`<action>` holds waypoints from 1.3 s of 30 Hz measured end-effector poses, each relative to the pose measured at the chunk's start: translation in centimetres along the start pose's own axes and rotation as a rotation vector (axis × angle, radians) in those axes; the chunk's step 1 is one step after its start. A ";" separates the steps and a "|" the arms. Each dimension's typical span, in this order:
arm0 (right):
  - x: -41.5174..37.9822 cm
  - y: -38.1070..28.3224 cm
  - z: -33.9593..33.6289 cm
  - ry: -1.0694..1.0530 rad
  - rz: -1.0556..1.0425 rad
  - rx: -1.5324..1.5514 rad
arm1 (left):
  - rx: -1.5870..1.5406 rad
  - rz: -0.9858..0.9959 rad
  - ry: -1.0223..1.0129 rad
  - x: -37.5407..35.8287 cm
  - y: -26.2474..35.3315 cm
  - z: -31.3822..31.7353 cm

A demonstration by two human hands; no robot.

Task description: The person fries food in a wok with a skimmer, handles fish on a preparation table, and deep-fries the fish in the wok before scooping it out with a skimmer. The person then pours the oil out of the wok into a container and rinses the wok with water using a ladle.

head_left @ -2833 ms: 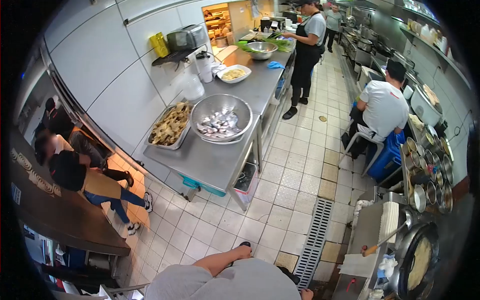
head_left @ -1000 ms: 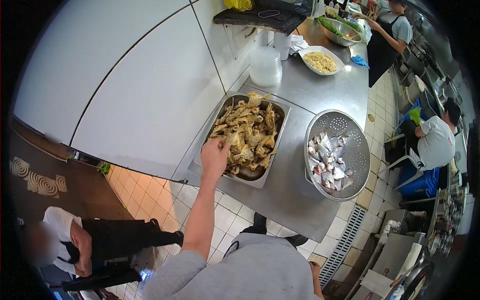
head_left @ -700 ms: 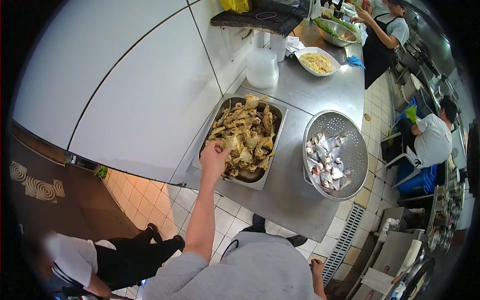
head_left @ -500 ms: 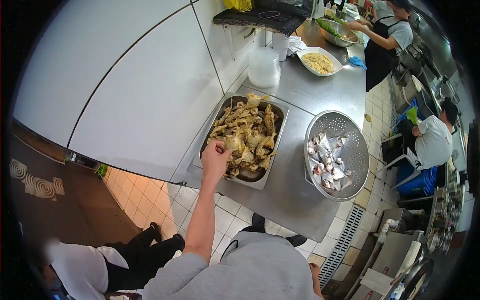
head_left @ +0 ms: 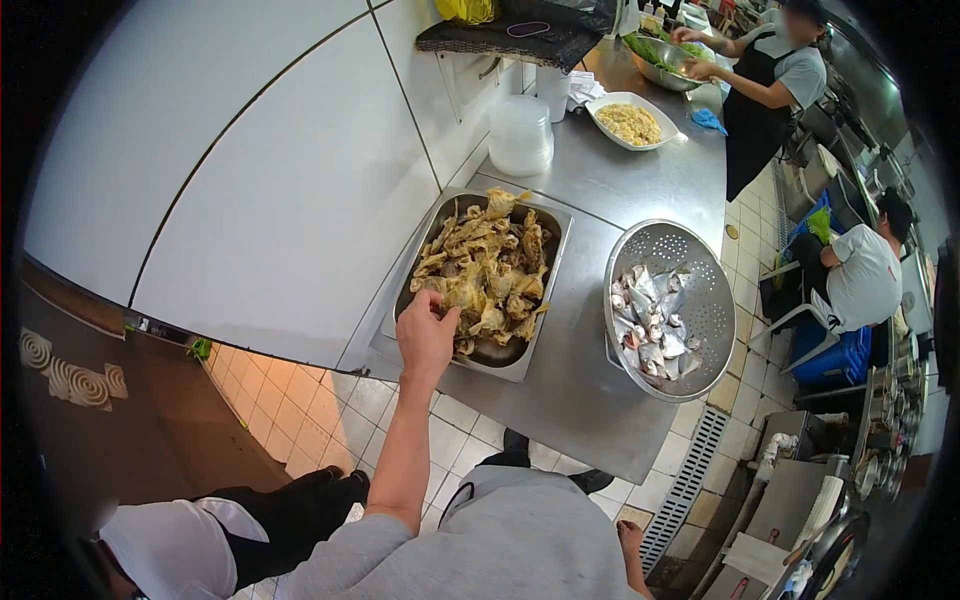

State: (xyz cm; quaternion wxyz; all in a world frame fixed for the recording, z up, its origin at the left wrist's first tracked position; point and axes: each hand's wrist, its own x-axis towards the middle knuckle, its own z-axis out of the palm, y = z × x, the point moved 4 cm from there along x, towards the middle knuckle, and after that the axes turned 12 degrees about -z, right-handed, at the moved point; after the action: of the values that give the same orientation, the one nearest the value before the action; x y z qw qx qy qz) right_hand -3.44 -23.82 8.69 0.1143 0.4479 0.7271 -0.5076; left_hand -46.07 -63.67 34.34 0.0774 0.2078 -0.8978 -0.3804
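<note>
Stainless-steel surface [head_left: 565,400] carries a metal pan [head_left: 516,369] of fried fish [head_left: 485,275], which the left hand [head_left: 424,335] has now reached, bringing pieces within grasp, fingers narrowly curled but grip unclear, while the right hand [head_left: 631,541] hangs low, its closure unclear.

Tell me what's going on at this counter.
The person's left hand reaches to the near edge of golden-brown, crisp-looking food pieces in a rectangular steel tray; whether the fingers grip one is unclear. The right hand hangs low, away from the steel counter. Right of the tray, a round, perforated metal colander holds silvery whole fish. Farther along, a co-worker in a black apron has both hands at a round metal bowl of leafy greens.
</note>
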 end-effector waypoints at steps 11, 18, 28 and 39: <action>0.3 0.3 1.0 -0.011 -0.207 -0.182 | 0.050 0.314 0.080 -2.5 1.0 0.9; 0.6 -0.1 0.6 0.005 -0.277 -0.171 | -0.053 0.592 0.252 -2.8 2.9 -0.6; 0.9 -0.7 0.6 0.003 -0.220 -0.058 | -0.438 0.108 0.134 4.1 -0.6 -0.1; 0.7 1.1 0.3 0.000 -0.231 -0.161 | -0.076 0.087 -0.151 -3.2 0.5 2.2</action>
State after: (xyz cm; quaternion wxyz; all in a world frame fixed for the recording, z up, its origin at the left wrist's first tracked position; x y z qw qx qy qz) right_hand -3.11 -23.63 7.42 0.0906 0.3504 0.8124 -0.4573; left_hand -43.97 -60.53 33.26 0.0336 0.1363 -0.8943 -0.4249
